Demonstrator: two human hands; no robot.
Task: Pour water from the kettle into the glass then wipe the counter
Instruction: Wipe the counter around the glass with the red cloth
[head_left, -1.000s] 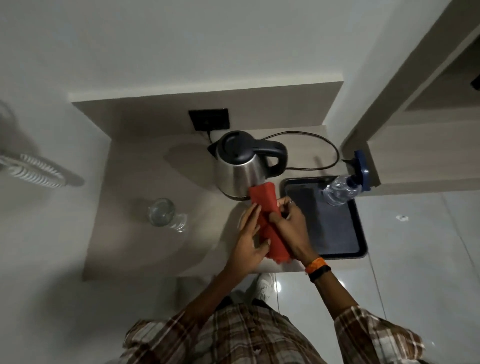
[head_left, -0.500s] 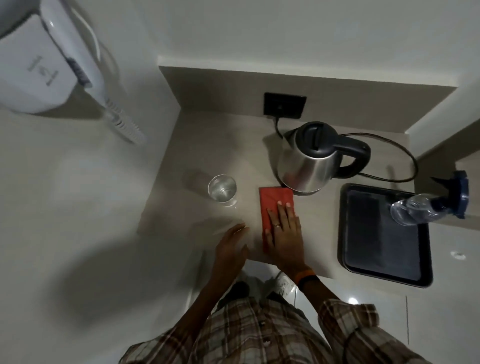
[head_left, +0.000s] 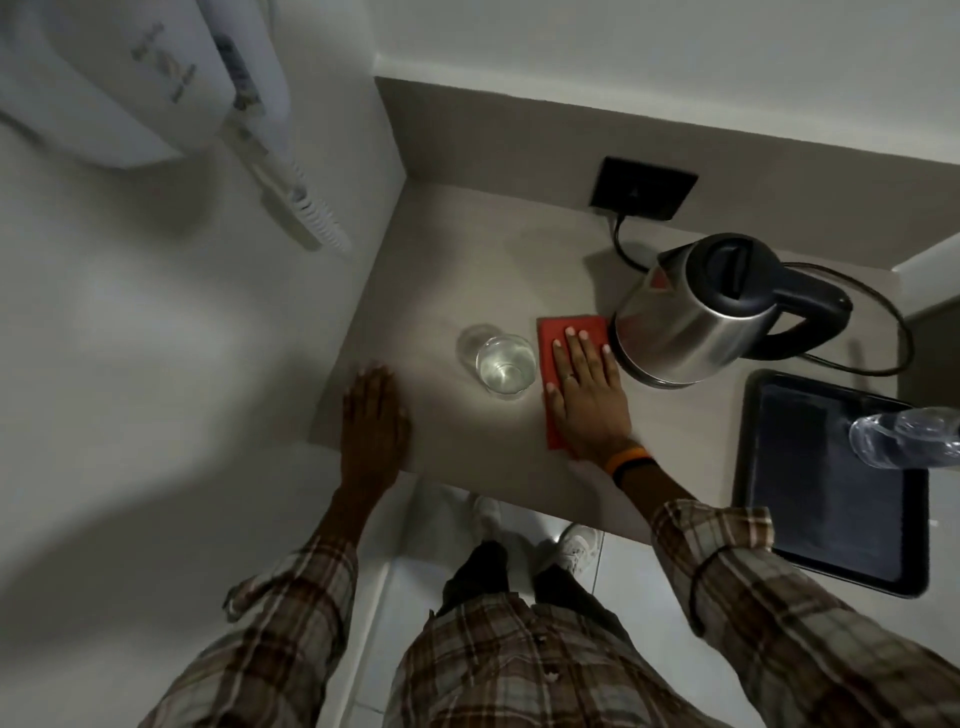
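Note:
A steel kettle (head_left: 691, 317) with a black lid and handle stands upright on the beige counter (head_left: 467, 249), at the right. A clear glass (head_left: 501, 361) with water in it stands left of it. Between them lies a folded red cloth (head_left: 563, 332). My right hand (head_left: 587, 389) presses flat on the cloth, fingers pointing toward the back wall, fingertips close to the kettle's base. My left hand (head_left: 374, 415) lies flat and open on the counter near its front left corner, holding nothing.
A black tray (head_left: 810, 493) sits at the counter's right end, with a clear spray bottle (head_left: 904, 436) over it. The kettle's cord (head_left: 883, 332) loops to a black wall socket (head_left: 644, 189). A white wall-mounted dryer (head_left: 130, 78) hangs on the left.
The two hands were folding the red cloth in the air; now it lies flat on the counter under my right hand, slid forward beside the glass. My left hand has let go and rests on the counter.

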